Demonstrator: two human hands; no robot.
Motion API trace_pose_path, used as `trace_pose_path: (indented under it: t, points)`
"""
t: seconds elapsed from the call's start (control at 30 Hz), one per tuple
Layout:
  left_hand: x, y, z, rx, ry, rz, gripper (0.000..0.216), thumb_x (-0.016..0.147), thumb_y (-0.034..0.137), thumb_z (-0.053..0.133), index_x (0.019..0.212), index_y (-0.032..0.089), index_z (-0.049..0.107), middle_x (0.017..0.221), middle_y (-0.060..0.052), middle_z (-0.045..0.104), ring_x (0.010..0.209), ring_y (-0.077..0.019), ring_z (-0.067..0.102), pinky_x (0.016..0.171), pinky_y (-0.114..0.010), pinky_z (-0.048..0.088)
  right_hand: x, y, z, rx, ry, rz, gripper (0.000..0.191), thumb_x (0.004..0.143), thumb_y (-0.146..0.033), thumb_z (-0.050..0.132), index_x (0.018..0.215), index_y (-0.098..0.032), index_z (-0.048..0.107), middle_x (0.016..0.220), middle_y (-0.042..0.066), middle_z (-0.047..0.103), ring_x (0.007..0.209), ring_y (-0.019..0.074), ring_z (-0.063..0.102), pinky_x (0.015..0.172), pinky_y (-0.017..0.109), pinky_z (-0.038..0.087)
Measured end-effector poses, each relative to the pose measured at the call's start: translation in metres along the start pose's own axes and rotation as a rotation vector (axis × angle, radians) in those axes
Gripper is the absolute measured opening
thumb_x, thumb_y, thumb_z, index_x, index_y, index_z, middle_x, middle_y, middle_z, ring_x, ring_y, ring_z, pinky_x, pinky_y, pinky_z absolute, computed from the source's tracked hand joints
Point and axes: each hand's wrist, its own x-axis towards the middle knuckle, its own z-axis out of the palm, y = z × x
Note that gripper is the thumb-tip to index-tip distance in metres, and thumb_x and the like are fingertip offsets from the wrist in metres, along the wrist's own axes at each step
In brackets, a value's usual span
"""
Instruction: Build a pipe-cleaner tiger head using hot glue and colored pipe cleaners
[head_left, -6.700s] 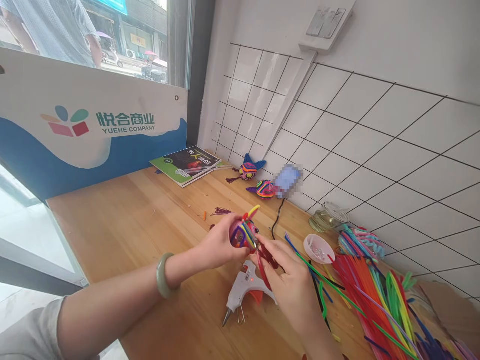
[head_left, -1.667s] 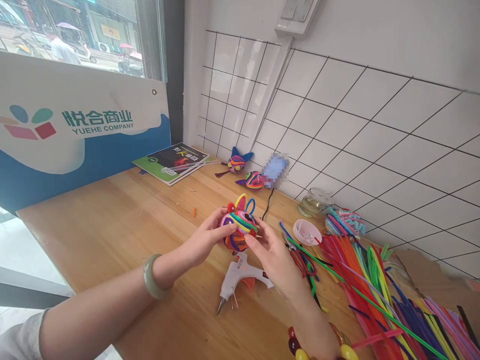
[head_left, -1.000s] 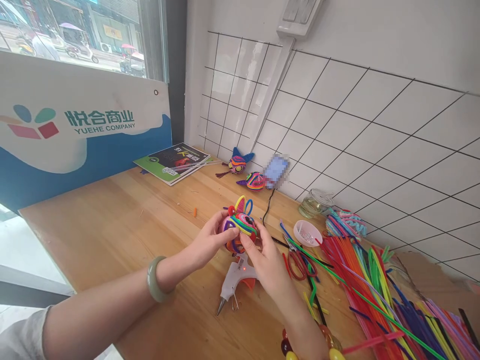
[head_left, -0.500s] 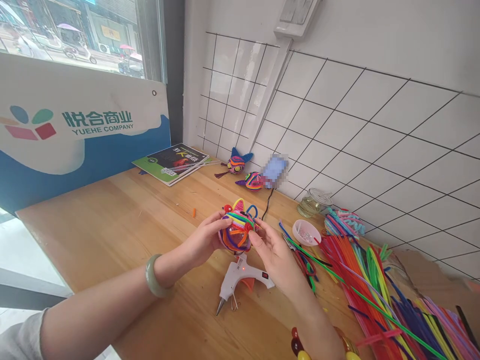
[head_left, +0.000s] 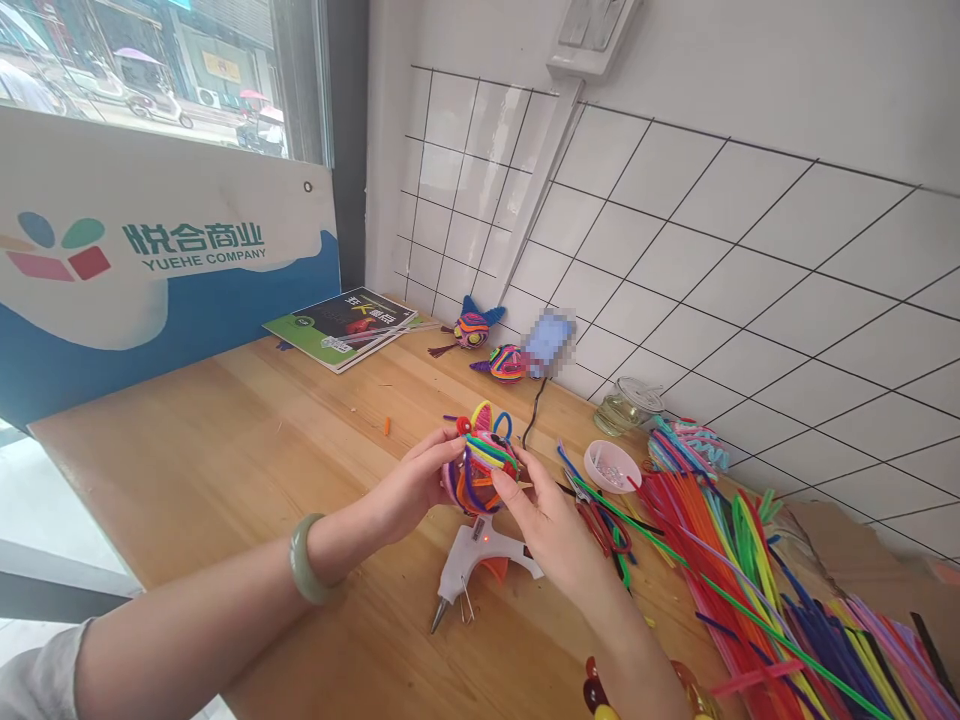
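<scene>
A ball-shaped figure of wound, many-coloured pipe cleaners (head_left: 480,462) with yellow, blue and red loops on top is held above the wooden table (head_left: 225,450). My left hand (head_left: 409,487) grips its left side with curled fingers. From the right, my right hand (head_left: 547,520) pinches the figure with thumb and fingertips. A pale green bangle sits on my left wrist. Below the hands lies a white hot glue gun (head_left: 472,560) with a small red light, its nozzle pointing toward me.
Loose pipe cleaners in many colours (head_left: 757,580) cover the table's right side, with red-handled scissors (head_left: 596,520), a small pink bowl (head_left: 611,465) and a glass jar (head_left: 630,405). Two finished figures (head_left: 487,345) and a booklet (head_left: 341,325) lie near the tiled wall.
The figure has been turned slightly between my fingers and my hands have shifted a little on it. The scissors that my right hand held several seconds ago now lie on the table.
</scene>
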Motion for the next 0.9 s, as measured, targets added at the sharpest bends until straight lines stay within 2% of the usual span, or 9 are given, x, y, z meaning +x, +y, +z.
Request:
trace_pose_path:
  t: [0.1, 0.2, 0.5, 0.73, 0.9]
  points:
    - [0.001, 0.0, 0.0, 0.002, 0.01, -0.003, 0.032, 0.086, 0.041, 0.057, 0.108, 0.018, 0.058, 0.099, -0.01, 0.067, 0.082, -0.022, 0.065, 0.07, -0.039, 0.057, 0.003, 0.005, -0.002, 0.081, -0.008, -0.01, 0.059, 0.081, -0.054, 0.058, 0.133, -0.025, 0.051, 0.126, 0.006, 0.062, 0.109, 0.0241, 0.061, 0.095, 0.038, 0.046]
    - [0.0, 0.003, 0.001, 0.021, 0.018, -0.001, 0.032, 0.084, 0.037, 0.06, 0.11, 0.017, 0.057, 0.102, -0.01, 0.067, 0.084, -0.0222, 0.066, 0.071, -0.038, 0.057, 0.004, 0.007, -0.003, 0.109, -0.011, -0.019, 0.058, 0.081, -0.053, 0.059, 0.132, -0.026, 0.051, 0.124, 0.007, 0.063, 0.107, 0.0236, 0.062, 0.094, 0.038, 0.047]
    - [-0.003, 0.003, 0.001, 0.105, -0.016, 0.026, 0.043, 0.079, 0.035, 0.067, 0.116, 0.017, 0.054, 0.113, -0.012, 0.063, 0.089, -0.0225, 0.065, 0.073, -0.037, 0.056, 0.002, 0.004, -0.004, 0.087, -0.027, -0.036, 0.057, 0.082, -0.053, 0.057, 0.132, -0.027, 0.052, 0.128, 0.006, 0.061, 0.113, 0.0242, 0.06, 0.097, 0.039, 0.045]
    - [-0.002, 0.001, 0.001, 0.213, 0.042, 0.083, 0.047, 0.077, 0.039, 0.069, 0.115, 0.016, 0.053, 0.116, -0.012, 0.06, 0.091, -0.021, 0.062, 0.069, -0.031, 0.055, -0.001, -0.003, -0.002, 0.016, -0.097, -0.045, 0.053, 0.089, -0.053, 0.049, 0.136, -0.027, 0.046, 0.137, 0.004, 0.053, 0.126, 0.0213, 0.049, 0.106, 0.037, 0.037]
    - [-0.003, 0.001, 0.002, 0.197, 0.024, 0.08, 0.045, 0.08, 0.042, 0.066, 0.116, 0.018, 0.053, 0.115, -0.01, 0.062, 0.089, -0.021, 0.063, 0.068, -0.033, 0.056, 0.001, 0.0, -0.003, 0.079, -0.087, -0.047, 0.058, 0.085, -0.056, 0.053, 0.135, -0.026, 0.049, 0.134, 0.006, 0.056, 0.123, 0.0238, 0.052, 0.103, 0.04, 0.041]
